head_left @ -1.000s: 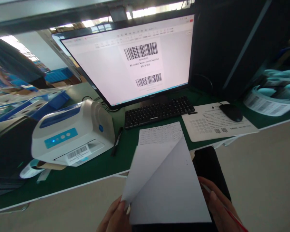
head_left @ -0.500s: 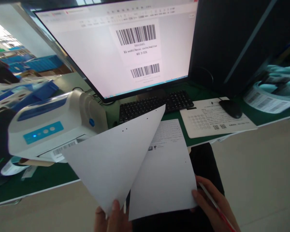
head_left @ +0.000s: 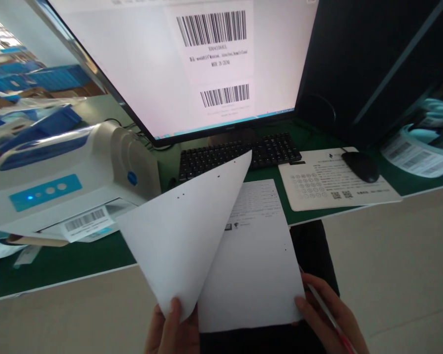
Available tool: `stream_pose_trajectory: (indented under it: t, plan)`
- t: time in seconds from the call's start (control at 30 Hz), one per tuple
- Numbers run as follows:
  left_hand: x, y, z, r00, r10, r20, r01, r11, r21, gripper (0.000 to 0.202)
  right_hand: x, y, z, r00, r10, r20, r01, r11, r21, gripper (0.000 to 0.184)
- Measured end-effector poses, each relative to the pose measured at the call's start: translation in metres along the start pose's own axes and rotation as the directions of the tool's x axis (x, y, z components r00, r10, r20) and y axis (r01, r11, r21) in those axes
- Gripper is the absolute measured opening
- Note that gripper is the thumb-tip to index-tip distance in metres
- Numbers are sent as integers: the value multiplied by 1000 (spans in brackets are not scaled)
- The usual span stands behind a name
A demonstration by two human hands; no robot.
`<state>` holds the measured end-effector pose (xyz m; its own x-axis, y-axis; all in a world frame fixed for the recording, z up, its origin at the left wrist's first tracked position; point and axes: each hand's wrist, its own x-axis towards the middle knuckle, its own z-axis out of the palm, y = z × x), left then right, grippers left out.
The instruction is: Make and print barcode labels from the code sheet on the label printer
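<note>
Two sheets of paper are in my hands above my lap. My left hand pinches the lower corner of the turned-back sheet, whose white face shows a few dark dots. Beneath and to the right is a partly printed sheet; its text and small pictures lie near the top. My right hand grips that sheet's right edge between thumb and fingers. A slim pen with a red part also rests in this hand.
A monitor showing two barcodes stands behind a black keyboard. To the left, a label printer has a barcode label sticking out. At right are a mouse on a printed pad and label rolls.
The view has shifted, bringing the printer's label more into sight. The turned-back sheet has bent a little more at its lower corner; both hands keep their holds.
</note>
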<state>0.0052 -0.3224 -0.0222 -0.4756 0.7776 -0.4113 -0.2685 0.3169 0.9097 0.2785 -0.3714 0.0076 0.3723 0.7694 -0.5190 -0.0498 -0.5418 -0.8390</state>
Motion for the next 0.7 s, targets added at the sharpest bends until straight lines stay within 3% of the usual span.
stream_pose_trajectory:
  t: [0.1,0.17,0.3,0.4,0.53,0.63,0.7]
  plan:
    - [-5,4,6,997,-74,14,75,997,-22,46,1,3,-1,998,-30,-54,27,998,-51,54]
    - [-9,8,12,999,-53,7,53,998,-17,49,3,3,-6,991,-86,-106,72,989,-132,51]
    - [-13,15,22,996,-84,-27,82,994,-68,56,7,-11,-21,948,-190,-254,128,962,-240,49]
    - [-13,18,26,982,-158,-99,144,980,-134,56,10,-33,-33,892,-234,-387,106,940,-323,46]
    - [-12,18,29,976,-170,-133,152,979,-135,50,22,-70,-43,812,-375,-448,150,875,-459,42]
    - [-12,17,28,974,-162,-156,145,982,-119,46,45,-100,-46,745,-489,-454,270,843,-465,40]
    - [-12,17,26,974,-159,-158,145,985,-98,47,67,-121,-45,747,-551,-373,405,821,-401,35]
